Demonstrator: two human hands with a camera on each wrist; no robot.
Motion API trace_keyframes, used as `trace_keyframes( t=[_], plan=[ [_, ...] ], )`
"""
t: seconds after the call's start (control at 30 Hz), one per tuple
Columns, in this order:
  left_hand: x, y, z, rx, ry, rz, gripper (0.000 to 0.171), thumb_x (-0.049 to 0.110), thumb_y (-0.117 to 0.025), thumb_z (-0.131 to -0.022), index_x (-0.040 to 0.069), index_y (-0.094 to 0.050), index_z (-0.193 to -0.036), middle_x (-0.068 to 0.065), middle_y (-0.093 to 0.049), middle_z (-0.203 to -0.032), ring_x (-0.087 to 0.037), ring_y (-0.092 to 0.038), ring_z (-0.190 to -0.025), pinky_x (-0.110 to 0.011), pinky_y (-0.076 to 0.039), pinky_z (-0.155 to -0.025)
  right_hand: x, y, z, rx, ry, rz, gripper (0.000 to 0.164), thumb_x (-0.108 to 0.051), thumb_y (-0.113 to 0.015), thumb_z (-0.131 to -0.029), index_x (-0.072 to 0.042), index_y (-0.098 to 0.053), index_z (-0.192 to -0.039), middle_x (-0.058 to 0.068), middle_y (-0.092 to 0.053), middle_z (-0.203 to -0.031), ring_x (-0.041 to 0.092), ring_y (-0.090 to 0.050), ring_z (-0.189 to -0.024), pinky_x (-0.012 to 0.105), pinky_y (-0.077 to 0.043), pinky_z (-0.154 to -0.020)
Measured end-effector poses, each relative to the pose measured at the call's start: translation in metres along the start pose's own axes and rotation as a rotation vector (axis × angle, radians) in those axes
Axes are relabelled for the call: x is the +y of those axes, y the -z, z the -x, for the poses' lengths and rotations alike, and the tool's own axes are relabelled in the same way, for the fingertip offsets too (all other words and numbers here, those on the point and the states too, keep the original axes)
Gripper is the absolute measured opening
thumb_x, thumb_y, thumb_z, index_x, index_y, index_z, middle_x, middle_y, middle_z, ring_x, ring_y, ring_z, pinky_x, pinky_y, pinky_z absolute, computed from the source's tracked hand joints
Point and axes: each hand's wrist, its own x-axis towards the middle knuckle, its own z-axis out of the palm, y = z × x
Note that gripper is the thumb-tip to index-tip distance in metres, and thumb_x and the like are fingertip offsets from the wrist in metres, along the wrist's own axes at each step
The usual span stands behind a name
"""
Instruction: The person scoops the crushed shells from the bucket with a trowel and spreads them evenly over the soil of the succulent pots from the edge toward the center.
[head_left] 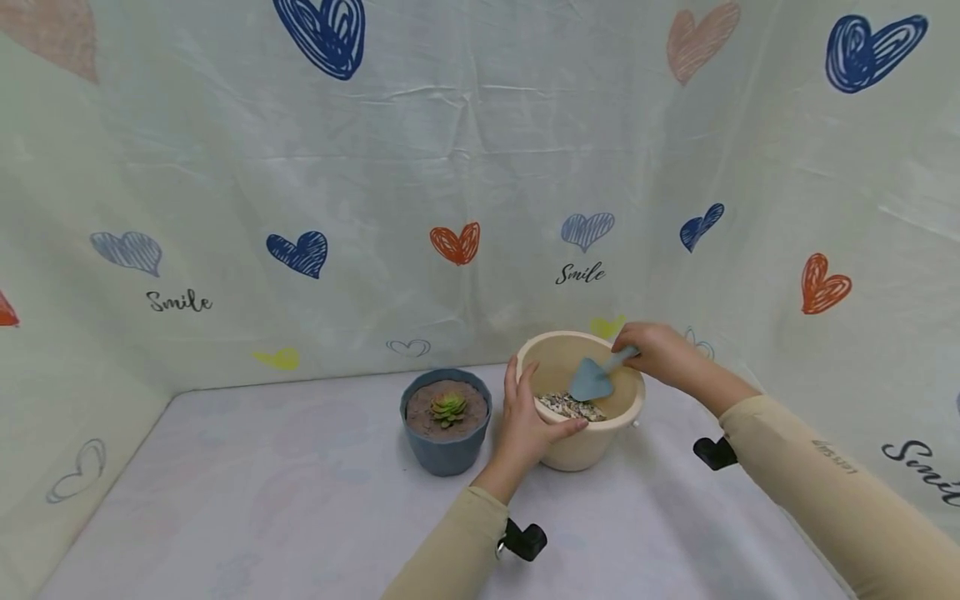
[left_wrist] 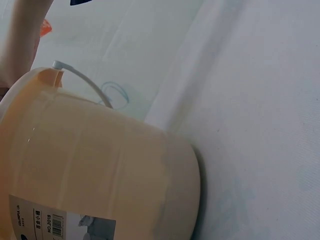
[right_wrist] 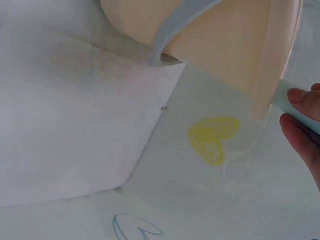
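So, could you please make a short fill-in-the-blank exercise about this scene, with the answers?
The right hand holds the trowel by its ____.
In the head view, the pot stands to the ____ of the bucket.
The number of plants in the pot is ____.
The backdrop repeats the word ____.

Missing words: handle; left; one; Smile.

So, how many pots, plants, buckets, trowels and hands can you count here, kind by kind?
Pot: 1
Plant: 1
Bucket: 1
Trowel: 1
Left hand and right hand: 2
Total: 6
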Motion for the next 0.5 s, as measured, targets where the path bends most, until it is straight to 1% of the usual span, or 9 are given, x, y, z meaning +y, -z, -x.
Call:
trace_keyframes(
  t=[0.1, 0.33, 0.5],
  plan=[
    [0.000, 0.000, 0.000, -0.002, 0.004, 0.006, 0.108, 0.059, -0.076, -0.052, 0.026, -0.024, -0.141, 0.014, 0.009, -0.147, -0.025, -0.018, -0.131, -0.043, -0.031, -0.096, 0.002, -0.004, -0.002, 0.002, 0.011, 0.004, 0.021, 0.003, -0.073, -0.070, -0.004, -0.068, -0.088, 0.005, -0.061, -0.089, 0.022, -0.059, -0.082, 0.035, -0.050, -0.069],
    [-0.001, 0.000, 0.000, -0.010, 0.006, 0.007, 0.109, 0.065, -0.072, -0.050, 0.028, -0.023, -0.141, 0.015, 0.009, -0.146, -0.024, -0.016, -0.131, -0.043, -0.030, -0.097, 0.003, -0.010, -0.007, 0.005, -0.030, -0.020, 0.018, 0.002, -0.073, -0.070, -0.005, -0.067, -0.086, 0.003, -0.063, -0.083, 0.022, -0.059, -0.079, 0.037, -0.049, -0.069],
    [-0.001, 0.000, 0.000, -0.009, 0.010, 0.005, 0.108, 0.063, -0.074, -0.051, 0.029, -0.023, -0.140, 0.016, 0.010, -0.146, -0.024, -0.015, -0.132, -0.044, -0.029, -0.097, 0.008, -0.011, -0.014, 0.010, -0.057, -0.086, 0.021, 0.004, -0.073, -0.069, -0.004, -0.066, -0.086, 0.005, -0.063, -0.084, 0.023, -0.058, -0.080, 0.040, -0.048, -0.071]
  ],
)
